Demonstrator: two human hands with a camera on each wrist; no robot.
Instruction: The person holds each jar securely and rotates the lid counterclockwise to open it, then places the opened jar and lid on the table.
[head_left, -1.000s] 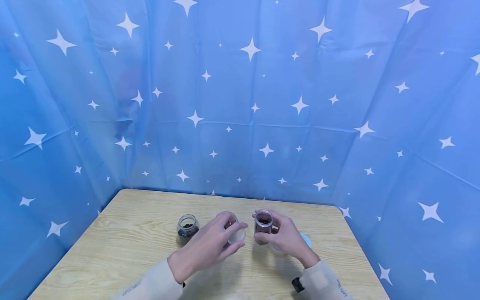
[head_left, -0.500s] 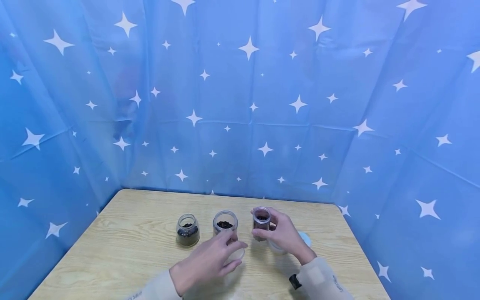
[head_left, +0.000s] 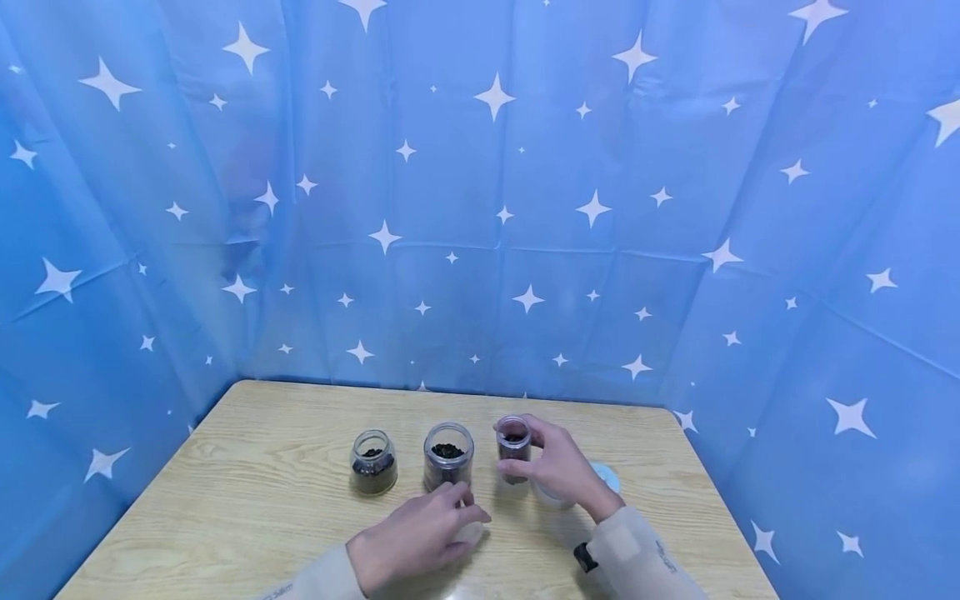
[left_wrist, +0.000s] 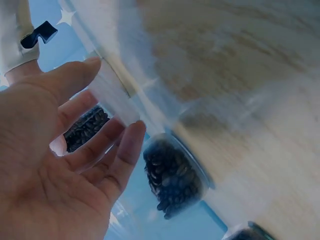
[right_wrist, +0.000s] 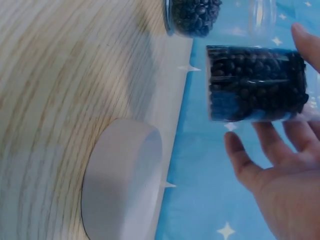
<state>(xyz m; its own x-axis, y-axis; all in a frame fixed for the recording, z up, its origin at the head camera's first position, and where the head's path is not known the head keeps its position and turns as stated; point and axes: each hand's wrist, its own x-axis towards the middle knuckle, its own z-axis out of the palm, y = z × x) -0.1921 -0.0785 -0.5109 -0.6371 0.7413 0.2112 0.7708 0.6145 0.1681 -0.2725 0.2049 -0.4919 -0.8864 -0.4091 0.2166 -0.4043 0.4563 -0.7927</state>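
My right hand (head_left: 558, 468) grips a small clear jar (right_wrist: 257, 82) filled with dark beans, fingers and thumb around its upper part. It is held upright above the table, mouth uncovered. My left hand (head_left: 420, 533) pinches a whitish translucent round lid (head_left: 471, 533) between thumb and fingers; in the left wrist view this lid (left_wrist: 112, 90) is partly hidden by them. Just beyond the left hand stands a wide glass jar (head_left: 448, 454) with dark beans inside. Further left is a rounder glass jar (head_left: 373, 467), part filled with dark beans.
A white round shallow piece (right_wrist: 122, 185) lies on the wooden table (head_left: 262, 483) beneath the right wrist. Partly behind that wrist is a light blue round piece (head_left: 607, 477). Blue curtains (head_left: 480, 208) with white stars surround the table.
My left hand has drawn back toward the front edge with the translucent lid, uncovering the middle jar from view. The jar in my right hand has shifted slightly left.
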